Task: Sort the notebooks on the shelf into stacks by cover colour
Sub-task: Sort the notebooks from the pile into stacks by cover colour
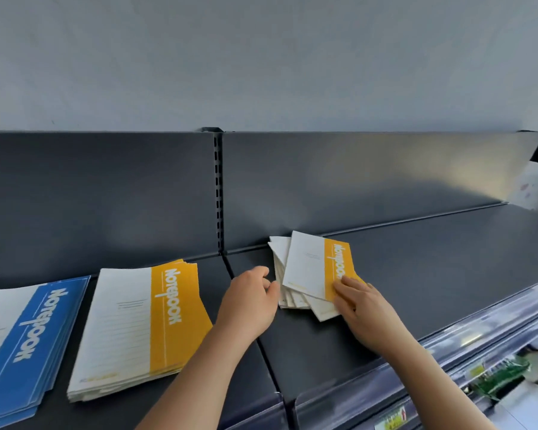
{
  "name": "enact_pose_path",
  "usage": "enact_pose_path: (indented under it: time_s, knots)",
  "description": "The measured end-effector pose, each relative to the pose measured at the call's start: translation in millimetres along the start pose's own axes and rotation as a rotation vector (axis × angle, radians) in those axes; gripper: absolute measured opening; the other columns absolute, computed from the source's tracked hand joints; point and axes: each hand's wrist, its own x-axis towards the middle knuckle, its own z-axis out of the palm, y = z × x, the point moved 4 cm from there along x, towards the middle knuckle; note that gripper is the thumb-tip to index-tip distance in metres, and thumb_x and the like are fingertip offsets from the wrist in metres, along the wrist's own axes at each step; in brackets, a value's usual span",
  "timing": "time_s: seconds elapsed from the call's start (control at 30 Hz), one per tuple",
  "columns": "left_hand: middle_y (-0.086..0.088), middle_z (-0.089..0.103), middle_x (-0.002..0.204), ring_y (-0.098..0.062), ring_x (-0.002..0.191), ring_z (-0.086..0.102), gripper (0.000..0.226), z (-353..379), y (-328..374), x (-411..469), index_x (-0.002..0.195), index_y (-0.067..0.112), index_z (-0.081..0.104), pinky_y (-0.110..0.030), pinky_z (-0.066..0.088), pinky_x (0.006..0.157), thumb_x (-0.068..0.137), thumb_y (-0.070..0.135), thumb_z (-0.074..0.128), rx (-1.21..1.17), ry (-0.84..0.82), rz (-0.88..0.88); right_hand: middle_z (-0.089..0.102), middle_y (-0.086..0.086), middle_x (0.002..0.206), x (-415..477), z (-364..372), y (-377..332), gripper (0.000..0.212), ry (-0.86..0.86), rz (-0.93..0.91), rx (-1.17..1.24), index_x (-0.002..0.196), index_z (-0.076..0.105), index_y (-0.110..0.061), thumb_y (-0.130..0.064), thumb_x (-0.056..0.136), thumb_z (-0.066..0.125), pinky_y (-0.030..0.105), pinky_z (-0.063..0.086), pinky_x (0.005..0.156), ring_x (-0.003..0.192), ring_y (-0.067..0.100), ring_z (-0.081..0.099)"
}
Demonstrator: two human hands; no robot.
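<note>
On the dark shelf (pixel 432 262) lie three groups of notebooks. A blue stack (pixel 28 346) sits at the far left and a yellow stack (pixel 137 330) beside it. Near the back panel lies a loose, fanned pile (pixel 288 293), topped by a yellow-and-white notebook (pixel 317 265). My right hand (pixel 367 311) grips that top notebook at its near yellow corner. My left hand (pixel 252 299) is next to the pile's left edge, fingers curled, touching the lower notebooks; whether it holds one is unclear.
A dark back panel (pixel 354 181) with a slotted upright (pixel 218 193) rises behind the shelf. A seam (pixel 261 342) splits the shelf into two boards. The front edge carries a clear price rail (pixel 448 367); goods on a lower shelf (pixel 497 377) show at the bottom right.
</note>
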Motion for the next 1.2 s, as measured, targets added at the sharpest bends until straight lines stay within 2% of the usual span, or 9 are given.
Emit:
enact_pose_path:
  time_s: [0.1,0.23,0.33,0.4,0.47,0.6,0.73,0.9,1.2]
  knots:
    - [0.003,0.059,0.073,-0.006,0.062,0.051,0.022,13.3,-4.7,9.0,0.106,0.013,0.056,-0.022,0.041,0.056,0.095,0.030,0.047,-0.037,-0.017,-0.091,0.046,-0.006,0.142,-1.1,5.5,-3.5,0.034,-0.041,-0.178,0.116,0.130,0.054,-0.026,-0.029,0.099,0.042,0.022,0.015,0.113,0.134,0.009,0.036]
    - [0.004,0.065,0.092,-0.007,0.076,0.062,0.011,15.0,-13.7,11.5,0.098,0.014,0.056,-0.021,0.048,0.053,0.090,0.021,0.057,-0.120,0.043,-0.227,0.047,-0.012,0.139,1.9,9.9,1.5,0.032,-0.005,-0.212,0.218,0.127,0.058,-0.026,-0.026,0.098,0.044,0.020,0.012,0.115,0.133,0.005,0.037]
    - [0.003,0.058,0.088,-0.005,0.068,0.054,0.010,14.3,-15.6,6.7,0.100,0.009,0.048,-0.013,0.039,0.040,0.092,0.013,0.053,-0.186,0.099,-0.302,0.064,0.001,0.115,6.1,4.8,19.4,0.025,0.168,-0.059,0.205,0.100,0.066,-0.011,-0.020,0.097,0.043,0.020,0.016,0.110,0.107,0.019,0.056]
    - [0.000,0.059,0.096,-0.006,0.069,0.055,0.013,18.8,-18.3,6.0,0.104,0.006,0.045,-0.008,0.036,0.036,0.094,0.013,0.049,-0.245,0.110,-0.343,0.064,-0.002,0.093,7.0,7.8,24.1,0.023,0.177,-0.025,0.142,0.084,0.061,-0.014,-0.017,0.096,0.041,0.030,0.024,0.113,0.086,0.016,0.057]
    - [-0.003,0.062,0.105,-0.007,0.075,0.059,0.017,25.5,-20.8,6.1,0.106,0.005,0.045,-0.009,0.039,0.039,0.094,0.016,0.049,-0.289,0.111,-0.378,0.066,-0.004,0.094,6.1,10.6,21.7,0.023,0.167,-0.065,0.127,0.085,0.063,-0.017,-0.014,0.095,0.043,0.035,0.026,0.114,0.088,0.015,0.059]
    - [-0.002,0.062,0.109,-0.007,0.079,0.060,0.023,32.7,-22.5,5.6,0.111,0.007,0.047,-0.010,0.042,0.042,0.091,0.016,0.054,-0.344,0.112,-0.388,0.059,-0.009,0.127,-0.2,6.9,8.1,0.031,0.107,-0.185,0.201,0.121,0.062,-0.020,-0.016,0.097,0.043,0.021,0.016,0.114,0.122,0.010,0.050]
    - [0.001,0.064,0.111,-0.013,0.090,0.062,0.026,29.8,-21.6,1.2,0.112,0.010,0.052,-0.011,0.043,0.048,0.088,0.015,0.061,-0.341,0.116,-0.369,0.066,0.000,0.112,0.4,3.2,14.9,0.024,0.140,-0.104,0.241,0.104,0.066,-0.012,-0.012,0.096,0.043,0.028,0.034,0.108,0.106,0.020,0.056]
    - [0.001,0.062,0.114,-0.015,0.094,0.059,0.024,27.4,-16.3,-3.6,0.114,0.014,0.053,-0.009,0.041,0.048,0.091,0.012,0.057,-0.340,0.111,-0.355,0.059,-0.005,0.127,1.3,5.4,9.8,0.030,0.081,-0.134,0.175,0.118,0.063,-0.015,-0.019,0.098,0.040,0.018,0.012,0.110,0.121,0.017,0.050]
    - [-0.005,0.059,0.120,-0.018,0.095,0.057,0.026,25.1,-21.8,-10.9,0.116,0.011,0.044,-0.012,0.043,0.046,0.092,0.008,0.055,-0.392,0.173,-0.439,0.060,-0.001,0.123,4.0,12.9,16.1,0.027,0.067,-0.125,0.146,0.108,0.064,-0.011,-0.014,0.096,0.040,0.026,0.019,0.114,0.113,0.018,0.055]
